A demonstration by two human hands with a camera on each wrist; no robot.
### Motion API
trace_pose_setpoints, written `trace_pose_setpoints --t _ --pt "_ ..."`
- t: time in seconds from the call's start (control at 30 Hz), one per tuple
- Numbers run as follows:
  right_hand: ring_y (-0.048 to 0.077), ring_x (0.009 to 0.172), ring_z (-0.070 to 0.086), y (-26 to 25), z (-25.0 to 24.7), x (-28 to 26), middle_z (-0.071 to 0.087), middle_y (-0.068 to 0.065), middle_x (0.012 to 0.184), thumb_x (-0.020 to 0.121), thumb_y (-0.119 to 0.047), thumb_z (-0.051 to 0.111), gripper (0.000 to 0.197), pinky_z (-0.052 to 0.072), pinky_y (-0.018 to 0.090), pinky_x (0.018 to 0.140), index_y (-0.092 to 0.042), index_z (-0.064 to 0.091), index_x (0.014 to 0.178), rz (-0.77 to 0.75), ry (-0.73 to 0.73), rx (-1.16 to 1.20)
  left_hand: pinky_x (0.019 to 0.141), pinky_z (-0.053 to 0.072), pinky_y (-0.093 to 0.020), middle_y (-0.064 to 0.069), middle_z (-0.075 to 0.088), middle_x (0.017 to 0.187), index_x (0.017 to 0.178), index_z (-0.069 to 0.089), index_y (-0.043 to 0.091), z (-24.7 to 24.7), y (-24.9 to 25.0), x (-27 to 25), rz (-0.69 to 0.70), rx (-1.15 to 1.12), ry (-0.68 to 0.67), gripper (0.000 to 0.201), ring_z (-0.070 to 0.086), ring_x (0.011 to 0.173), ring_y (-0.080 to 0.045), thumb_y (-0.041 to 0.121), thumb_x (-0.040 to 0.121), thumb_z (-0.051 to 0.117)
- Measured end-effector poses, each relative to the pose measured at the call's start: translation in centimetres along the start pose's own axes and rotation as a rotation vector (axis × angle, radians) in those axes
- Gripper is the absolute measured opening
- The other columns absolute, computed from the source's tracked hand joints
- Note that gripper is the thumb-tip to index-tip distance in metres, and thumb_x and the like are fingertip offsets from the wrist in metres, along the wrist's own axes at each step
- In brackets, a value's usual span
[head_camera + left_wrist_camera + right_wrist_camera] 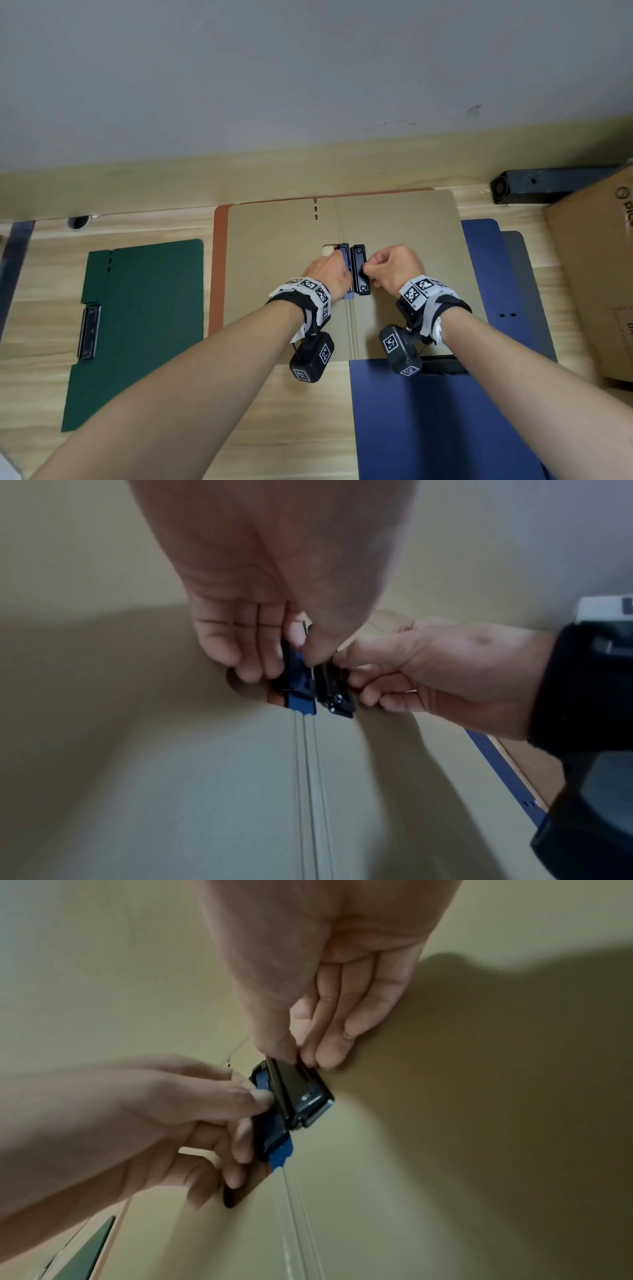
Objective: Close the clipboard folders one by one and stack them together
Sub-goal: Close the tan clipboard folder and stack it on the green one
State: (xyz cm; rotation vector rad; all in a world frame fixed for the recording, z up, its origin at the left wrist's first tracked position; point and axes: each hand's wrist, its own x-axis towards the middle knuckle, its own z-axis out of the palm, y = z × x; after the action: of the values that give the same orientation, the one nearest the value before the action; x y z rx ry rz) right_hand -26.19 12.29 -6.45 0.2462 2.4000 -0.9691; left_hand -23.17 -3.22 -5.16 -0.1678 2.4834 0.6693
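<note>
An open clipboard folder [281, 274], tan inside with an orange-brown outer edge, lies flat in the middle of the wooden table. A black metal clip [359, 270] sits at its spine. My left hand [330, 270] grips the clip's left part, which shows blue [296, 680], with thumb and curled fingers. My right hand [390, 267] pinches the clip's right black bar [301, 1088] between thumb and fingers. A closed green folder [137, 325] lies to the left. Blue folders lie at the front right [445, 421] and far right [493, 274].
A cardboard box [599, 274] stands at the right edge, with a black metal bar [548, 185] behind it. A grey wall rises past the table's far edge. A round cable hole [78, 222] sits at the back left. Bare wood shows between the green and tan folders.
</note>
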Motion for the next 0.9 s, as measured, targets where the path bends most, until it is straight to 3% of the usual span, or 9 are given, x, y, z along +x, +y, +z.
trace_pose_setpoints --t 0.13,0.2,0.33,0.43,0.6,0.7,0.9 --pt "0.01 0.061 0.07 0.4 -0.5 -0.5 0.073 -0.005 0.062 0.075 -0.039 0.074 0.017 0.059 0.033 0.072 -0.024 0.072 0.069 -0.027 -0.035 0.047 0.072 0.049 -0.032 0.002 0.06 0.088 0.095 0.054 0.017 -0.5 -1.7 -2.3 0.117 -0.131 0.146 0.008 0.06 0.08 -0.02 0.014 0.089 0.049" --pt "0.011 0.066 0.07 0.5 -1.0 -1.3 0.073 -0.003 0.066 0.078 -0.042 0.072 0.018 0.057 0.032 0.076 -0.025 0.071 0.073 -0.046 -0.05 0.072 0.077 0.051 -0.03 0.003 0.058 0.093 0.097 0.055 0.018 -0.8 -3.3 -3.6 0.099 -0.152 0.228 0.01 0.058 0.085 -0.016 0.014 0.089 0.052" --pt "0.013 0.074 0.068 2.0 -2.6 -2.9 0.072 -0.004 0.074 0.082 -0.039 0.069 0.013 0.055 0.034 0.08 -0.026 0.069 0.081 -0.065 0.018 0.044 0.093 0.047 -0.031 -0.001 0.055 0.11 0.109 0.056 0.013 -1.6 -7.3 -5.8 -0.15 -0.128 0.322 0.019 0.054 0.104 -0.019 0.015 0.09 0.058" --pt "0.015 0.083 0.067 4.5 -4.4 -3.9 0.071 -0.006 0.089 0.08 -0.038 0.071 0.015 0.055 0.035 0.081 -0.027 0.068 0.089 -0.03 0.129 -0.001 0.1 0.043 -0.037 -0.012 0.051 0.125 0.121 0.053 0.006 -2.0 -10.0 -7.4 -0.399 -0.116 0.341 0.039 0.049 0.117 -0.028 0.022 0.086 0.064" --pt "0.028 0.119 0.049 9.2 -6.7 -6.3 0.047 0.008 0.126 0.072 -0.041 0.076 0.059 0.045 0.043 0.101 -0.018 0.054 0.122 0.106 0.327 -0.191 0.102 0.036 -0.044 -0.019 0.037 0.138 0.132 0.04 0.0 -1.6 -12.0 -9.5 -0.701 -0.193 0.341 0.078 0.035 0.128 -0.036 0.037 0.075 0.078" --pt "0.033 0.126 0.039 11.1 -6.9 -7.4 0.042 0.013 0.132 0.067 -0.044 0.079 0.079 0.036 0.044 0.106 -0.012 0.045 0.131 0.203 0.322 -0.214 0.107 0.032 -0.046 -0.02 0.035 0.142 0.137 0.033 0.003 -0.8 -12.0 -9.7 -0.799 -0.288 0.334 0.089 0.033 0.133 -0.037 0.04 0.072 0.082" --pt "0.033 0.122 0.044 12.2 -7.0 -6.7 0.05 0.011 0.125 0.059 -0.043 0.087 0.078 0.041 0.045 0.101 -0.015 0.051 0.122 0.278 0.323 -0.139 0.107 0.039 -0.049 -0.017 0.043 0.141 0.137 0.04 0.007 -0.3 -13.3 -9.4 -0.875 -0.437 0.312 0.098 0.044 0.129 -0.037 0.049 0.06 0.086"
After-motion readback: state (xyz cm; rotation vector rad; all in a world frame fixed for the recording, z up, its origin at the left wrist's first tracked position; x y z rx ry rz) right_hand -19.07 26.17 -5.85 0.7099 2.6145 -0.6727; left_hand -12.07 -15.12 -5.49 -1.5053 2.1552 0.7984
